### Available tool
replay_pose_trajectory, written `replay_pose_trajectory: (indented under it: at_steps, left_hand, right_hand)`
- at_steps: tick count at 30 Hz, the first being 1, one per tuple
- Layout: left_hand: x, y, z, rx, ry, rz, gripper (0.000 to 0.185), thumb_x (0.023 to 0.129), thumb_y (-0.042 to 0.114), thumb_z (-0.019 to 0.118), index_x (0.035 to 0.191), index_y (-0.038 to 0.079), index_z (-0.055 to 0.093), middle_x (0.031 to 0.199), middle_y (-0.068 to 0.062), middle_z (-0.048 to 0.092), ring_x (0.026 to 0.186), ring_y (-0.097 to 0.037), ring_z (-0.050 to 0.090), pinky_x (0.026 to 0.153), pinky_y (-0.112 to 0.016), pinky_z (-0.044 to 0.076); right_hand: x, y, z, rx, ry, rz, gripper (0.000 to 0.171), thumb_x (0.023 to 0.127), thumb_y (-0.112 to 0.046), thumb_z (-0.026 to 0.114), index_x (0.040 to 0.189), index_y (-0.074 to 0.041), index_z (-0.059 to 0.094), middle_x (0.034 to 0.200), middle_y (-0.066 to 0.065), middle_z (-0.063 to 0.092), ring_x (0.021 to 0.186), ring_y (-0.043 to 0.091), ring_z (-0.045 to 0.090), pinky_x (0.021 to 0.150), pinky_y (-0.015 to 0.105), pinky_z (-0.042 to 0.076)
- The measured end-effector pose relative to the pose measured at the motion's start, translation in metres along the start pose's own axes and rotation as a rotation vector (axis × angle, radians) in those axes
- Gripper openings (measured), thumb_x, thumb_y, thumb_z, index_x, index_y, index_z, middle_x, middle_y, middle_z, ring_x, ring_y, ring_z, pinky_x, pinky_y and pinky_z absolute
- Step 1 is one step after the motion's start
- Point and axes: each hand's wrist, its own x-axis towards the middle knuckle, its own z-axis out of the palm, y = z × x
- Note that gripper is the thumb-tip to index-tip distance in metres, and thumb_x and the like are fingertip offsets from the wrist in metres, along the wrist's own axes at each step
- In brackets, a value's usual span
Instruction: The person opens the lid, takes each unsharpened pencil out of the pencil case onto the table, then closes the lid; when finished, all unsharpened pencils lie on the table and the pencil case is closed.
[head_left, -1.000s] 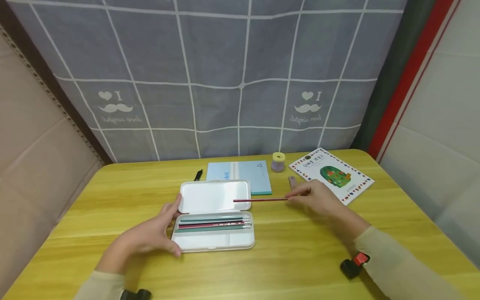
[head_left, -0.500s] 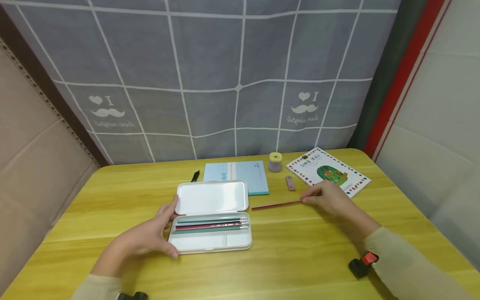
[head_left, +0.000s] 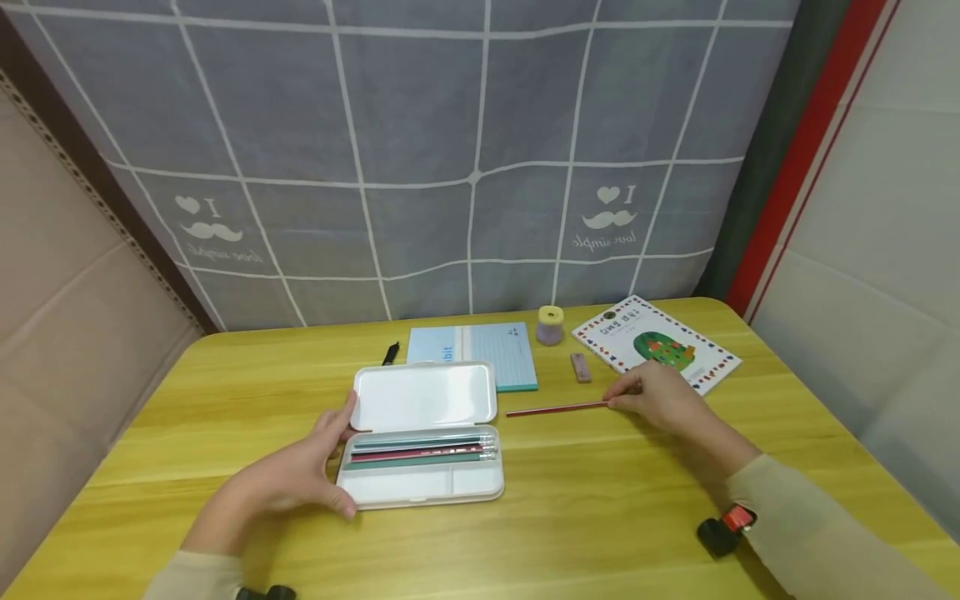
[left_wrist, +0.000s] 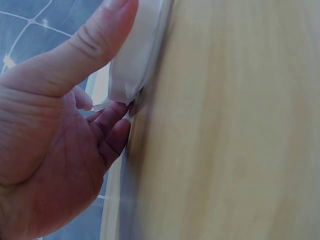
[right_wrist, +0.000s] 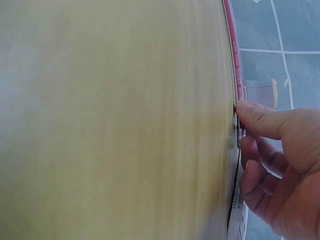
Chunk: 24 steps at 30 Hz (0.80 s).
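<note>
A white pencil case (head_left: 397, 487) lies open on the table, its lid (head_left: 423, 396) folded back. Several pencils (head_left: 416, 456), teal, dark and red, fill its rear compartment, eraser ends to the right. My left hand (head_left: 300, 473) grips the case's left end, thumb at the front corner and fingers round the back; in the left wrist view the fingertips meet the case wall (left_wrist: 136, 50). To the right of the case, my right hand (head_left: 663, 400) pinches a red pencil (head_left: 555, 408) by its right end between thumb and fingers. That pencil (right_wrist: 235, 55) lies low along the tabletop.
Behind the lid is a light blue notebook (head_left: 510, 350), with a black pen (head_left: 391, 353) at its left. A yellow-topped small jar (head_left: 550, 325) and a pinkish eraser (head_left: 581, 367) stand right of it. A white picture-covered booklet (head_left: 660, 337) lies beyond my right hand.
My right hand has moved right and slightly down with the red pencil, from over the lid to the table beside the case, uncovering the eraser. The left hand keeps its hold.
</note>
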Motion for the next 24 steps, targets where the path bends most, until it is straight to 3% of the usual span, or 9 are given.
replay_pose_trajectory:
  at_steps: [19, 24]
  left_hand:
    - [0.0009, 0.002, -0.0011, -0.003, -0.001, -0.005, 0.153, 0.065, 0.029, 0.098, 0.164, 0.006, -0.017, 0.148, -0.02, 0.032, 0.14, -0.039, 0.043, 0.103, -0.008, 0.028]
    - [0.0, 0.0014, 0.0, -0.003, -0.001, -0.007, 0.154, 0.064, 0.029, 0.098, 0.164, 0.006, -0.017, 0.147, -0.02, 0.032, 0.14, -0.039, 0.044, 0.101, -0.006, 0.027]
  right_hand:
    - [-0.0012, -0.0003, -0.003, -0.016, 0.024, 0.011, 0.006, 0.088, -0.014, 0.084, 0.093, -0.016, 0.085, 0.094, -0.002, 0.079, 0.096, 0.023, 0.07, 0.089, 0.05, 0.054]
    - [0.001, -0.0078, -0.0039, 0.0, 0.072, -0.031, 0.012, 0.088, -0.018, 0.085, 0.099, -0.013, 0.084, 0.096, 0.0, 0.078, 0.092, 0.02, 0.07, 0.083, 0.043, 0.056]
